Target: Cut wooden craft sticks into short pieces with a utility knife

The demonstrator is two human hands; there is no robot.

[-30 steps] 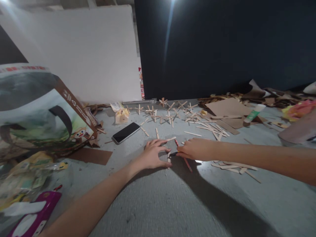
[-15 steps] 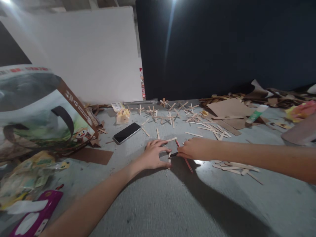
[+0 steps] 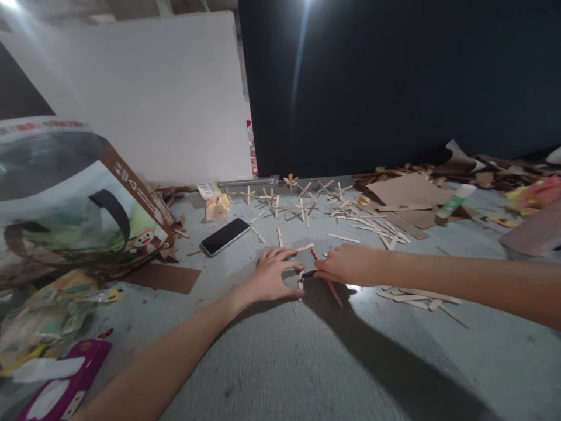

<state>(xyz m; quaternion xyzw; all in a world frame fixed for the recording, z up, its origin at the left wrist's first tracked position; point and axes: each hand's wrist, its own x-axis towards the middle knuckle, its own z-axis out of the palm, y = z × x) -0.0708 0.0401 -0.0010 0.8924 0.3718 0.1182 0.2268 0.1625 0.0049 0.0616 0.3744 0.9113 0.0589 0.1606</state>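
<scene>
My left hand (image 3: 277,275) rests on the grey table, thumb and index finger pressing both ends of a short flat wooden craft stick (image 3: 301,285). From the right comes my right hand (image 3: 339,263), closed around a slim dark tool whose tip (image 3: 309,273) touches or nearly touches that stick; its exact kind is unclear. A thin red stick-like thing (image 3: 335,294) passes under the right hand at a slant; whether the fingers grip it too is hidden. Just beyond the hands lie a loose craft stick (image 3: 305,248) and another one (image 3: 280,237).
Several crossed-stick shapes (image 3: 302,207) spread along the back. A phone (image 3: 225,236) lies left of them. Loose sticks (image 3: 416,297) lie beneath my right forearm. Cardboard (image 3: 407,193) and a glue stick (image 3: 456,201) sit back right. A large printed bag (image 3: 65,193) and purple object (image 3: 74,374) are at left.
</scene>
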